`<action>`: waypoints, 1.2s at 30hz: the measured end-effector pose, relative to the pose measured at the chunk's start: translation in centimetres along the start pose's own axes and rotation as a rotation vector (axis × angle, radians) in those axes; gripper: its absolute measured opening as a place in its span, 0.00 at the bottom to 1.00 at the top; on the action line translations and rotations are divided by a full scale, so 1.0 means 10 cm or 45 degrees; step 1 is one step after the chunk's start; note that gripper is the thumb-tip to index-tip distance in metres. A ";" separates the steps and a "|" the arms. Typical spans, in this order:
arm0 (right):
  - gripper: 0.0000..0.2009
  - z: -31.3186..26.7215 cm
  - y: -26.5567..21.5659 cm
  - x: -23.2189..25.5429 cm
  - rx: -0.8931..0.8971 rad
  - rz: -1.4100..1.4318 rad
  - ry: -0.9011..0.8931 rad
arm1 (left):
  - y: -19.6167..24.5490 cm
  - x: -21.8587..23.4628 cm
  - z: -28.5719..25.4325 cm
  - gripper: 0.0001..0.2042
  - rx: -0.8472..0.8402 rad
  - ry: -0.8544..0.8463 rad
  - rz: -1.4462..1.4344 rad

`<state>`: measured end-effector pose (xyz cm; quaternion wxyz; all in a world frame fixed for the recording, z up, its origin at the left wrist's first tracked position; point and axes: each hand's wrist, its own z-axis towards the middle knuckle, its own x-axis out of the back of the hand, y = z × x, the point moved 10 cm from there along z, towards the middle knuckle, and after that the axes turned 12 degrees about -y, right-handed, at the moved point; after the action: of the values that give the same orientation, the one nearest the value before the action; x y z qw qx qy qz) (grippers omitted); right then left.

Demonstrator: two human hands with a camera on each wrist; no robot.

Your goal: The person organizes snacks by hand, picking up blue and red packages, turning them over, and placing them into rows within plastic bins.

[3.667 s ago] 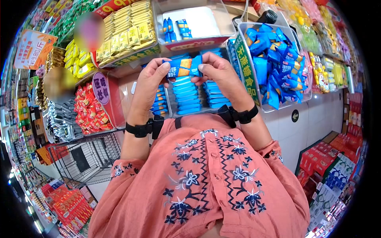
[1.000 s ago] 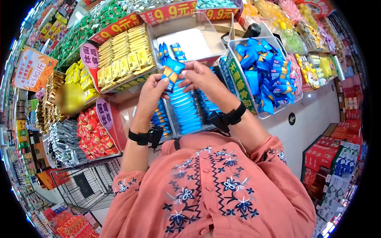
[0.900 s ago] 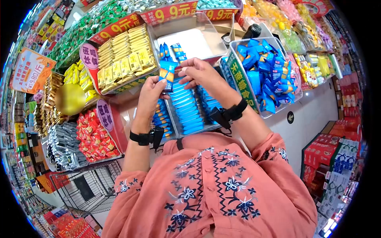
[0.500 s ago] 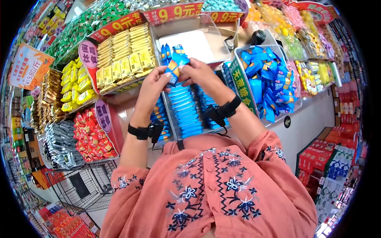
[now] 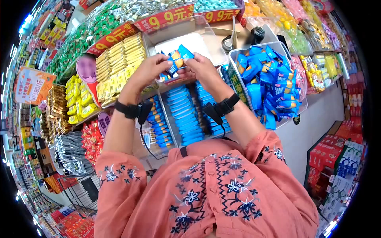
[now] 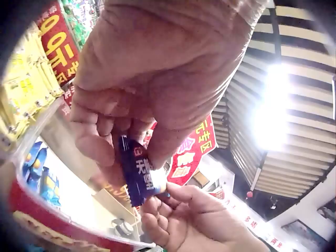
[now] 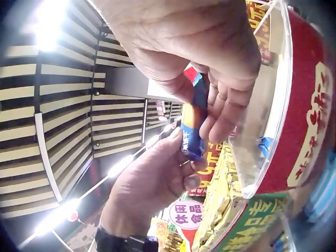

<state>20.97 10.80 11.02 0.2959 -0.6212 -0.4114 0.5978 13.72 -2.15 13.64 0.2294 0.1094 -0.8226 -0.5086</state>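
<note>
A small blue biscuit packet (image 5: 177, 62) with an orange biscuit picture is held tilted between both hands, in front of the upper clear bin (image 5: 217, 49). My left hand (image 5: 147, 72) pinches its lower left end between thumb and fingers. The right hand (image 5: 203, 71) pinches the other end. In the left wrist view the packet (image 6: 137, 170) shows its dark blue printed side, while the right wrist view has its orange picture (image 7: 193, 116) in sight. Several similar blue packets (image 6: 42, 176) lie in the upper bin, mostly hidden behind my hands in the head view.
Stacked rows of blue packets (image 5: 185, 119) fill the tray below my hands. On the right stands a bin heaped with blue packets (image 5: 272, 83). Yellow packets (image 5: 115, 81) lie to the left, and a wire cart (image 5: 81, 192) is at lower left.
The packet, first held level over the rows, was turned to a tilt. The right hand briefly came off it, then pinched it again. Both hands have since moved forward with it.
</note>
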 end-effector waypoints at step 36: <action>0.12 0.40 0.08 1.03 0.338 -0.497 0.602 | -0.36 0.59 2.88 0.11 -0.144 0.463 1.172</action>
<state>16.62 18.81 4.74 0.5704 -0.6081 -0.3613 0.4176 -5.65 16.45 1.12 0.5754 -0.1906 -0.7033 -0.3713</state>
